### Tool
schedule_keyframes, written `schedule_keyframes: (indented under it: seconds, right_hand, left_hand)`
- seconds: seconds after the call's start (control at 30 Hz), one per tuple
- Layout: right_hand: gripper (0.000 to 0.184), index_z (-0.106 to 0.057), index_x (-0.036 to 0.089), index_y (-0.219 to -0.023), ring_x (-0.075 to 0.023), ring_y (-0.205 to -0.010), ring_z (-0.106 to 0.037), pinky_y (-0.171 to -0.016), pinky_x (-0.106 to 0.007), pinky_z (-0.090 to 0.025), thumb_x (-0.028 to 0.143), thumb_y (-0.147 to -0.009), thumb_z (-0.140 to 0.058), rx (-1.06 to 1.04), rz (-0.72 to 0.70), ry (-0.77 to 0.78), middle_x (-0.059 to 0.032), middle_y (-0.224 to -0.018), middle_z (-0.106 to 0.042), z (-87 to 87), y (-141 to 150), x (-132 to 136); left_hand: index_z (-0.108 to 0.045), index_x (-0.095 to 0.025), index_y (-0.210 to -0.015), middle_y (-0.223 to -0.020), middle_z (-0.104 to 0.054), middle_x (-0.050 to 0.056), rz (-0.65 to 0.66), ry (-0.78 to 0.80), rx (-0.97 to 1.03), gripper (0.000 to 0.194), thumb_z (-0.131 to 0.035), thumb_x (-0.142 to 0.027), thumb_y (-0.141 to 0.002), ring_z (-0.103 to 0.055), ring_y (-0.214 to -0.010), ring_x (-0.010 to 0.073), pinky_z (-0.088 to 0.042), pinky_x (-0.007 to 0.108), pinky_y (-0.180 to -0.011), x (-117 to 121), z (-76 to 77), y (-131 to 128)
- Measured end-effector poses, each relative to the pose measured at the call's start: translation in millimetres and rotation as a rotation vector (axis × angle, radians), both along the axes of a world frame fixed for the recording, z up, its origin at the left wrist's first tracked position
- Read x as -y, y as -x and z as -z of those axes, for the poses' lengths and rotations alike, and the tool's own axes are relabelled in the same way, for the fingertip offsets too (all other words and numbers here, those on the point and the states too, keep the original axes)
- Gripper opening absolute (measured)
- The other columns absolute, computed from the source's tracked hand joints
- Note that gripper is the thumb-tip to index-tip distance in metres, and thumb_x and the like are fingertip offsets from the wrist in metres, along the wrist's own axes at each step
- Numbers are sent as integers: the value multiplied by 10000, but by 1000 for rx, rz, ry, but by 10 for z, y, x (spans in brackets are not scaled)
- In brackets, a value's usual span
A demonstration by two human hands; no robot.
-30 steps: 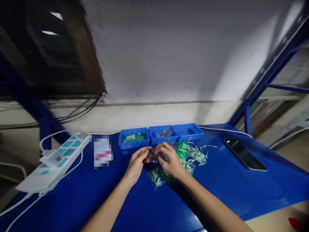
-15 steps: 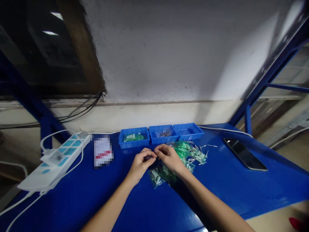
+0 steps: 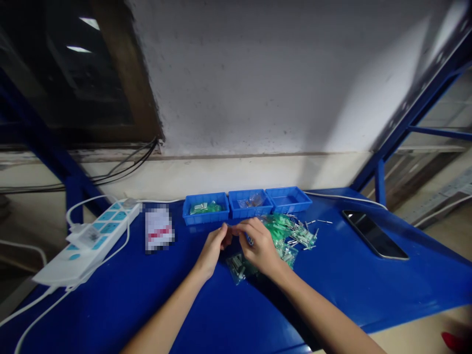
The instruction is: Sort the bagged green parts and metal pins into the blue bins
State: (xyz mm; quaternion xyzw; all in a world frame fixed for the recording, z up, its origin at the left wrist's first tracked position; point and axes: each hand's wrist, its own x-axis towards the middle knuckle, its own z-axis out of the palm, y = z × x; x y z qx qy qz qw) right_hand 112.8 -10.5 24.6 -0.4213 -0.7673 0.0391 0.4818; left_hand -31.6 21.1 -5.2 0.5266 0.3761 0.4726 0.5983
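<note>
Bending toward each other over the blue table (image 3: 147, 300), the left hand (image 3: 211, 248) and right hand (image 3: 261, 246) bring their curled fingertips close together; I can't tell whether anything is pinched there. Just beneath, on the near side, lies a clear plastic packet (image 3: 238, 270), glossy and crinkled, with pale, short rod-like pieces showing through. Right of it and farther back spreads a loose heap: bright green pieces (image 3: 278, 227), translucent-looking, and slim, shiny metal pins (image 3: 295, 241) mixed with pale green bits. On the far side, the left blue bin (image 3: 206, 220) holds similar green and whitish pieces.
</note>
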Motion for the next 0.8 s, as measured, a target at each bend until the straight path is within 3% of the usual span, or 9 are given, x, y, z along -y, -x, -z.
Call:
schedule_keyframes:
  seconds: [0.1,0.23,0.33,0.4,0.53,0.67,0.8]
  right_hand:
    - [242,-610,213,-927,-191,-881,-568,-782,-335,-426,79,-820,-439,101,-76,44,-63,-907,-650,-13,35,29]
    - [219,-596,217,-885,-207,-1011,-550,-871,-355,-407,84,-761,-473,-3,-99,127,-49,-924,-657,-26,47,35]
    - [140,-601,206,-794,-207,-878,-564,-801,-345,-421,134,-753,-489,-141,46,183,-45,-822,-652,-37,33,21]
    - [115,-609,196,-755,-178,-734,-556,-715,-311,-423,205,-782,-498,-227,92,319,-30,-740,-641,-39,31,3]
    - [270,-607,166,-711,-131,-613,-525,-591,-247,-393,391,-816,-503,-458,-37,653,-12,-670,-611,-24,62,-41]
    - [252,-590,153,-682,-119,-613,-516,-611,-240,-390,395,-749,-579,-684,-85,744,4,-641,-576,-14,85,-75]
    - [139,-587,158,-711,-129,-635,-534,-621,-244,-406,297,-714,-584,-785,-102,760,-2,-663,-585,-5,49,-102]
  left_hand:
    - [-589,-140,-676,-607,-486,-24,-26,29,82,347,-587,-473,-776,-392,-557,85,-290,210,-521,-9,30,-13]
    - [-628,-149,-770,-661,-545,-24,-79,12,72,264,-646,-410,-732,-430,-566,88,-316,200,-521,-8,33,-29]
    - [-646,-152,-903,-728,-595,2,-151,-51,-6,297,-607,-413,-766,-492,-591,106,-373,209,-546,5,16,-36]
    - [-638,-165,-976,-793,-622,23,-182,-107,-66,301,-589,-395,-787,-532,-617,120,-411,219,-564,14,5,-35]
    - [-666,-189,-908,-912,-614,55,-174,-299,-168,183,-571,-303,-802,-580,-771,160,-460,241,-645,17,-9,-23]
    - [-689,-198,-810,-1011,-555,71,-203,-394,-228,133,-586,-277,-787,-557,-946,204,-467,262,-722,8,-2,-14]
    - [-683,-219,-874,-1110,-480,76,-150,-372,-265,153,-558,-224,-786,-527,-1021,214,-474,272,-738,25,9,-21]
